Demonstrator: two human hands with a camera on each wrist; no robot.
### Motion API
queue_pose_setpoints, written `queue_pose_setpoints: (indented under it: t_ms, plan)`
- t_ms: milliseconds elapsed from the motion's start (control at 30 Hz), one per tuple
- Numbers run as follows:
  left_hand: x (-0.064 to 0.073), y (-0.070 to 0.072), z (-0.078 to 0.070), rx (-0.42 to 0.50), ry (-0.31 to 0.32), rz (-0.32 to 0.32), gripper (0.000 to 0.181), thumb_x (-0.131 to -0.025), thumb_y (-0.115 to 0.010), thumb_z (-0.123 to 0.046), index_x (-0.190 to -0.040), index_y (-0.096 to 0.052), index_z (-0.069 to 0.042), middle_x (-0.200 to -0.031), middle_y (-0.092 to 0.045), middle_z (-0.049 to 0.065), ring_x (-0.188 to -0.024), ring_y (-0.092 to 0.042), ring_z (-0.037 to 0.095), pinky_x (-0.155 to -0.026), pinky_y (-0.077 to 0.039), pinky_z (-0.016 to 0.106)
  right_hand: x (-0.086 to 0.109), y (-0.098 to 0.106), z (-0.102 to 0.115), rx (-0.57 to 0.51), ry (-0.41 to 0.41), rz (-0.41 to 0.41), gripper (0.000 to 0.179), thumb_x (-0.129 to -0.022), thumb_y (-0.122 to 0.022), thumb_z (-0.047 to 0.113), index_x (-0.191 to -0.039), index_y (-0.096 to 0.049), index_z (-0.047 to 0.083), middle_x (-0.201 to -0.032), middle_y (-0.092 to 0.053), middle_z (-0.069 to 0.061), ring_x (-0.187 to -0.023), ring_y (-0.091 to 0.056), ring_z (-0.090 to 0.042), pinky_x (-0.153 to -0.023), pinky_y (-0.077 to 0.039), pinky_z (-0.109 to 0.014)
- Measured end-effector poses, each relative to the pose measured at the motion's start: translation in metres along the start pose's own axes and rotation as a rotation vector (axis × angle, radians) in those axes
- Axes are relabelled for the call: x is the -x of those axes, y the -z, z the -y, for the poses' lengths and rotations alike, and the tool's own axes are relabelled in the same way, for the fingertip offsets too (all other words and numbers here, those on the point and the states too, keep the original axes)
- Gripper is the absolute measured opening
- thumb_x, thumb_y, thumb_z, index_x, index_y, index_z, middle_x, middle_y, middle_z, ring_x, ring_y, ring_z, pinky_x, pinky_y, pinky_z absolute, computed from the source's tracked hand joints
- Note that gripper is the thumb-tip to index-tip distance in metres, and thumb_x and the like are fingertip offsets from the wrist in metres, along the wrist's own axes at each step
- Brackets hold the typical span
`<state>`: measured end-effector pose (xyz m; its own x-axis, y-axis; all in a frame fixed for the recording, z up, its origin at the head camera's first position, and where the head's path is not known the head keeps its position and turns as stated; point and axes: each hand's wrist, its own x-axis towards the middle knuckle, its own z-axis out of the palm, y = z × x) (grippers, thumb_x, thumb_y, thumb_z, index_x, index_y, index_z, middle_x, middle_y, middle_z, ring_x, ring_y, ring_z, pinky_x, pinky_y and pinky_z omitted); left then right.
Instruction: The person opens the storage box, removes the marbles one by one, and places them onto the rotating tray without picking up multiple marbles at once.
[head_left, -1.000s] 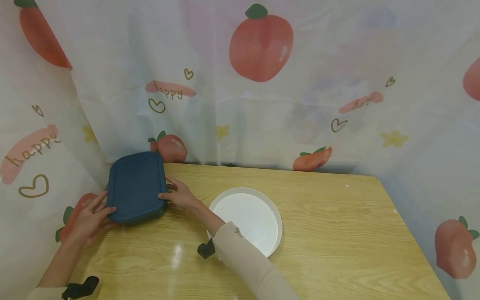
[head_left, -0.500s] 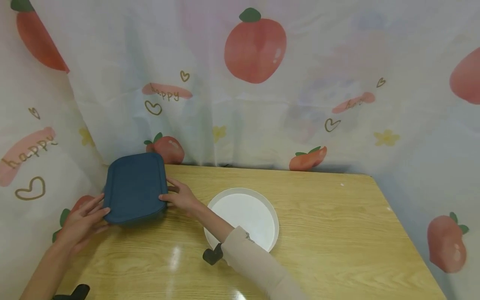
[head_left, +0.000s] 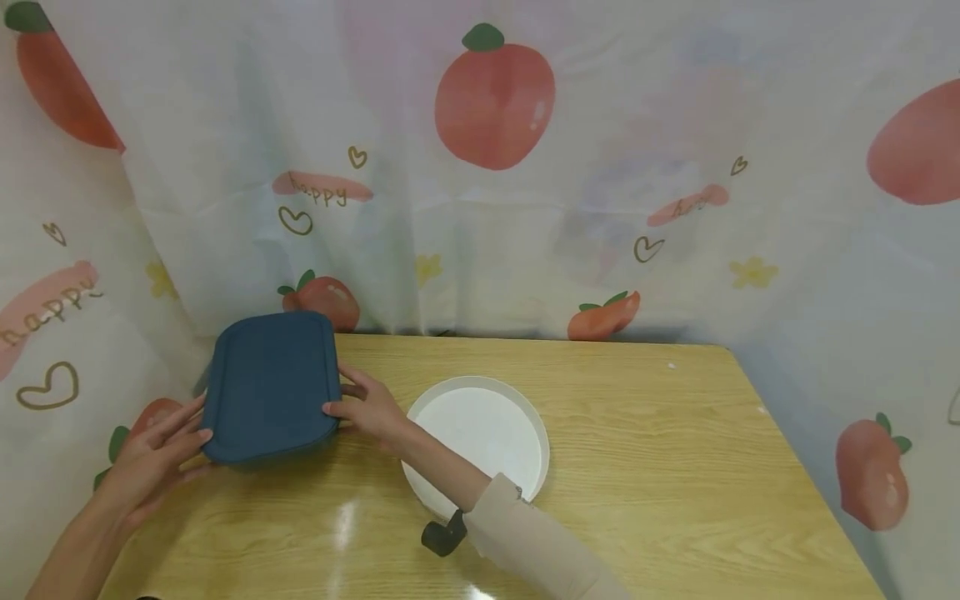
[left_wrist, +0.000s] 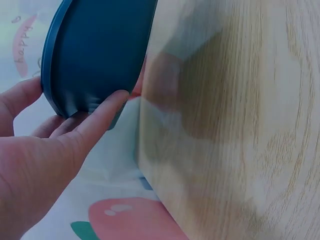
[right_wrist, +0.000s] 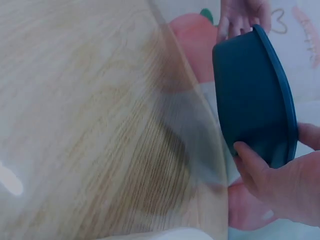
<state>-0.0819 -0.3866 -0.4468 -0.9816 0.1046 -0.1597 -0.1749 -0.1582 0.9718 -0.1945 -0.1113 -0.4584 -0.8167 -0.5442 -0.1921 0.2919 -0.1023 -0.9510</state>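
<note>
A dark blue rectangular box with rounded corners and a rimmed lid (head_left: 272, 387), like a lunch box, is held between both hands at the table's back left. The left hand (head_left: 146, 458) grips its left side, thumb on one face and fingers on the other. On the opposite side the right hand (head_left: 371, 410) holds the edge. In the left wrist view the box's side wall (left_wrist: 102, 50) shows above the tabletop, apart from it. The right wrist view shows the box (right_wrist: 252, 95) with a shadow on the wood beneath.
A round white tray with a low rim (head_left: 542, 425) lies on the wooden table (head_left: 652, 467), partly under the right forearm. Fruit-printed curtains (head_left: 637, 108) close off the back and both sides. A black wrist mount (head_left: 444, 533) sits by the right sleeve.
The box looks slightly larger and has come a little nearer, rising with both hands still holding it. The head view has shifted slightly, and the white tray stays on the table.
</note>
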Motion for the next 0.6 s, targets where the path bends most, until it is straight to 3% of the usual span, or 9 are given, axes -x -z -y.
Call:
queue_pose_setpoints:
  t_ms: [100, 167, 233, 333, 433, 600]
  plan:
    - [0.003, -0.003, -0.001, -0.019, 0.009, -0.009, 0.065, -0.098, -0.044, -0.007, -0.148, -0.004, -0.019, -0.150, 0.005, 0.014, -0.105, -0.052, -0.003, -0.083, -0.048, 0.037, 0.009, -0.002, 0.001, -0.030, -0.010, -0.032, 0.064, -0.081, -0.067, 0.001, -0.136, -0.045, 0.026, -0.121, -0.054, -0.005, -0.092, -0.062, -0.022, -0.077, -0.049, -0.045]
    - [0.005, -0.005, -0.002, -0.036, 0.012, -0.012, 0.065, -0.098, -0.044, -0.008, -0.148, -0.004, -0.018, -0.152, -0.010, 0.005, -0.105, -0.053, -0.003, -0.084, -0.048, 0.037, 0.015, -0.004, 0.001, -0.044, -0.016, -0.048, 0.064, -0.081, -0.067, 0.001, -0.136, -0.045, 0.026, -0.122, -0.053, -0.006, -0.092, -0.062, -0.023, -0.077, -0.049, -0.045]
    - [0.007, -0.006, -0.004, -0.042, 0.018, -0.006, 0.065, -0.098, -0.044, -0.008, -0.148, -0.003, -0.017, -0.144, -0.025, -0.004, -0.105, -0.053, -0.002, -0.083, -0.048, 0.038, 0.021, -0.005, 0.001, -0.054, -0.023, -0.057, 0.064, -0.081, -0.067, 0.001, -0.136, -0.044, 0.025, -0.123, -0.053, -0.006, -0.093, -0.062, -0.023, -0.078, -0.049, -0.045]
    - [0.010, -0.007, -0.006, -0.061, 0.039, -0.004, 0.065, -0.098, -0.044, -0.009, -0.148, -0.003, -0.014, -0.127, -0.036, -0.011, -0.104, -0.053, -0.002, -0.083, -0.048, 0.039, 0.029, -0.006, 0.000, -0.071, -0.032, -0.060, 0.064, -0.082, -0.067, 0.001, -0.137, -0.044, 0.024, -0.123, -0.053, -0.007, -0.094, -0.061, -0.024, -0.077, -0.049, -0.046]
    - [0.013, -0.009, -0.008, -0.077, 0.074, -0.014, 0.066, -0.097, -0.046, -0.012, -0.148, -0.004, -0.014, -0.137, -0.031, -0.005, -0.104, -0.053, -0.002, -0.084, -0.047, 0.041, 0.036, -0.006, 0.000, -0.087, -0.037, -0.065, 0.064, -0.082, -0.066, 0.001, -0.137, -0.043, 0.022, -0.123, -0.052, -0.009, -0.094, -0.061, -0.026, -0.077, -0.049, -0.047]
    - [0.016, -0.013, -0.010, -0.124, 0.116, -0.017, 0.067, -0.097, -0.047, -0.016, -0.148, -0.003, -0.014, -0.152, -0.003, 0.011, -0.104, -0.051, -0.007, -0.086, -0.045, 0.043, 0.046, -0.008, 0.000, -0.112, -0.035, -0.084, 0.065, -0.081, -0.066, -0.002, -0.138, -0.042, 0.019, -0.123, -0.052, -0.011, -0.092, -0.062, -0.028, -0.076, -0.049, -0.048]
